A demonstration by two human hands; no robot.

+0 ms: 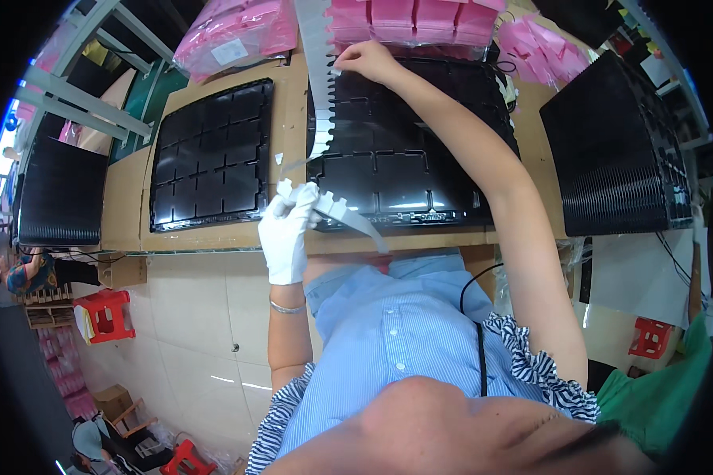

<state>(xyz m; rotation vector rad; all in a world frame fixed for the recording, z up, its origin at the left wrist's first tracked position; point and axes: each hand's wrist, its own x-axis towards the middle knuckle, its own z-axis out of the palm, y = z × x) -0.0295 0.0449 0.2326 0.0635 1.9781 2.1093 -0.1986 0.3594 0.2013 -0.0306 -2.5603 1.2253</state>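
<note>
A long white strip (pixel 318 71) with a notched right edge runs down from the far side of the table. My left hand (pixel 287 229), in a white glove, pinches its lower part, and a loose tail (pixel 356 222) curls off to the right. My bare right hand (pixel 366 63) reaches across to the strip's far stretch. Its thumb and forefinger are closed on a small white piece at the notched edge; whether that piece is still joined to the strip I cannot tell. Beneath my right forearm lies a black plastic tray (pixel 388 174) with moulded compartments.
Another black compartment tray (pixel 212 154) lies on the cardboard (pixel 127 198) to the left. Tall stacks of black trays stand at the right (pixel 610 150) and far left (pixel 62 190). Pink bagged packs (pixel 238 36) line the back. Red stools (pixel 107 315) stand on the floor.
</note>
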